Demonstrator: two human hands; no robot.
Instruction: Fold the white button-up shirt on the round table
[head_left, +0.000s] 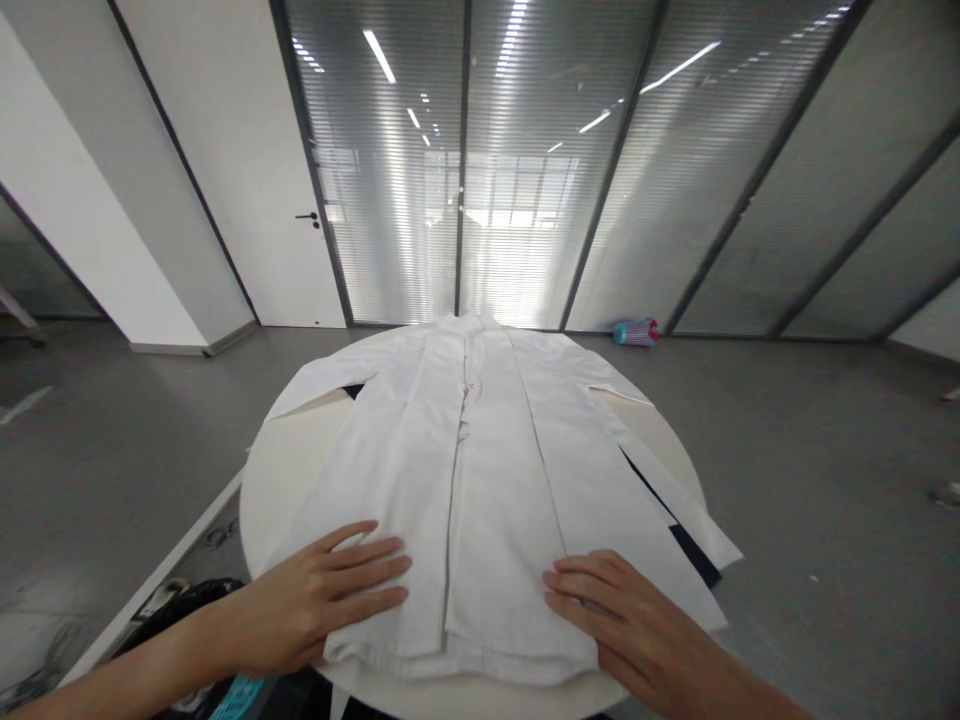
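Note:
A white long-sleeved shirt lies spread on a round, pale table, its collar at the far side and its hem near me. The front edges meet along the middle, and both sleeves reach out to the sides. My left hand rests flat on the lower left of the shirt with its fingers apart. On the lower right, near the hem, my right hand touches the cloth, fingers extended and slightly bent. Dark patches show beside the right sleeve; what they belong to I cannot tell.
A blue and pink patterned object lies on the grey floor by the glass partition. A white door stands at the back left. Below the table's left side are a black bag-like item and a white rail.

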